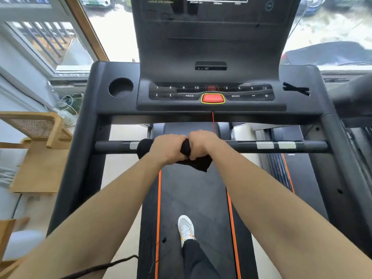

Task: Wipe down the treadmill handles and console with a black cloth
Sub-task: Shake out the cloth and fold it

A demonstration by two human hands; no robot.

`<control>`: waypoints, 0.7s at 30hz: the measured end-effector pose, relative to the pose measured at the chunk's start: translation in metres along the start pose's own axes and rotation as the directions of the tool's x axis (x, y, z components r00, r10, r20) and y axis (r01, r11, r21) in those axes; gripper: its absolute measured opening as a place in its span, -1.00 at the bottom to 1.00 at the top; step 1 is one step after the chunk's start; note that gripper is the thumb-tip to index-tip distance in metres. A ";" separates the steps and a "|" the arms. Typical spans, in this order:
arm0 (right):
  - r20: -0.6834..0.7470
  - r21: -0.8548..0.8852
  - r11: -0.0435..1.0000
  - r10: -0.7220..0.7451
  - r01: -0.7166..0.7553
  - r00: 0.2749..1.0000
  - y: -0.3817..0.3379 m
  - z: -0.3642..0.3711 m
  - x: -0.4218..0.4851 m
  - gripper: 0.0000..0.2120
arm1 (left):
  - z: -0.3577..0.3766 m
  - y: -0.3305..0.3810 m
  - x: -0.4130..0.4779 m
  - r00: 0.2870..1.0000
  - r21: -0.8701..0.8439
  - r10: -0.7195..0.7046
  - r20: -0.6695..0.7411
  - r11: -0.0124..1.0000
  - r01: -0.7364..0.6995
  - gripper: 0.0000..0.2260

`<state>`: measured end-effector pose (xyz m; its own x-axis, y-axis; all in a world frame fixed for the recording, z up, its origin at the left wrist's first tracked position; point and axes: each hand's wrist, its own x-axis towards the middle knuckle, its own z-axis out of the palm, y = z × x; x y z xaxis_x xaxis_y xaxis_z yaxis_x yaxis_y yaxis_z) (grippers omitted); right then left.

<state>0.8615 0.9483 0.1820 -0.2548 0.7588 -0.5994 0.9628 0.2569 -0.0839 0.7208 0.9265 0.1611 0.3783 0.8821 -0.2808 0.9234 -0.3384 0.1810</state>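
A black cloth [198, 163] is wrapped over the middle of the treadmill's horizontal handle bar [251, 147]. My left hand [169, 149] and my right hand [203, 143] sit side by side on the bar, both closed around the cloth. A corner of the cloth hangs below my right hand and a bunched end sticks out left of my left hand. Above the bar is the console [211, 95] with its button row and red stop button [213, 98]. The side handles [86, 137] run down both edges.
A cup holder [120, 87] sits at the console's left, a small black scrap [296, 90] at its right. A red safety cord [213, 121] hangs from the stop button. My shoe [186, 228] stands on the belt. Wooden furniture [38, 158] is left of the treadmill, windows beyond.
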 end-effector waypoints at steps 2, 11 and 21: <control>-0.158 0.003 1.000 0.022 -0.022 0.987 -0.007 0.015 -0.012 -0.72 | 0.009 -0.001 -0.017 0.988 -0.053 0.053 -0.146 0.997 -0.062 -0.75; -0.434 0.726 0.667 0.257 0.167 0.863 -0.051 0.115 -0.107 -0.40 | -0.019 0.030 -0.115 0.960 -0.428 -0.138 -0.243 0.903 0.021 -0.69; 0.064 0.954 -0.295 0.013 -0.057 0.998 -0.043 0.130 -0.256 -0.46 | -0.001 0.088 -0.277 0.907 -0.693 -0.229 -0.354 0.715 -0.090 -0.65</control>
<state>0.8972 0.6655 0.2355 -0.2358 0.7225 -0.6499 -0.1834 -0.6898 -0.7004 0.6974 0.6525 0.2555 0.1088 0.9934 0.0376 0.5812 -0.0943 0.8083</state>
